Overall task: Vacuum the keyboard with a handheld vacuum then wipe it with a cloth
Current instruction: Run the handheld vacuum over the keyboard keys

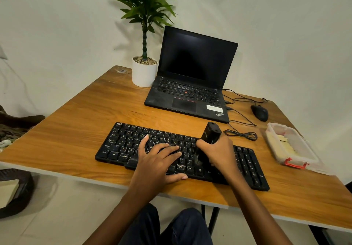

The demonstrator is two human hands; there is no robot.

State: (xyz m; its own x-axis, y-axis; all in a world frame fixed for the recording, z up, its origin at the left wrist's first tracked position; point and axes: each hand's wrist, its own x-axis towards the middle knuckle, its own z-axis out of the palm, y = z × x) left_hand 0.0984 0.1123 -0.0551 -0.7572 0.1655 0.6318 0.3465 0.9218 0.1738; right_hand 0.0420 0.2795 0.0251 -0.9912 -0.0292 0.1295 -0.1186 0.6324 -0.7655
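Right grip point(219, 154) clenched around black handheld vacuum point(211, 134), nozzle down on keys beneath; left grip point(158, 159) released, palm flat on black plastic keyboard point(122, 145) leftward, likely steadying it against suction drag on brown wooden tabletop point(76, 115)

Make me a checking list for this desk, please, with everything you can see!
Surface: wooden table, scuffed at its far corner.
Job's things: black keyboard, dusty; handheld vacuum standing nozzle-down on the keys; no cloth plainly seen.
Clutter: open laptop, screen dark; potted plant; mouse; clear plastic container with a red latch.
Grips: left hand lies flat on the keys; right hand grips the vacuum.
Cables: black cables run from the laptop's right side, partly coiled beside the keyboard.
Surroundings: pale wall; dark basket on the floor.
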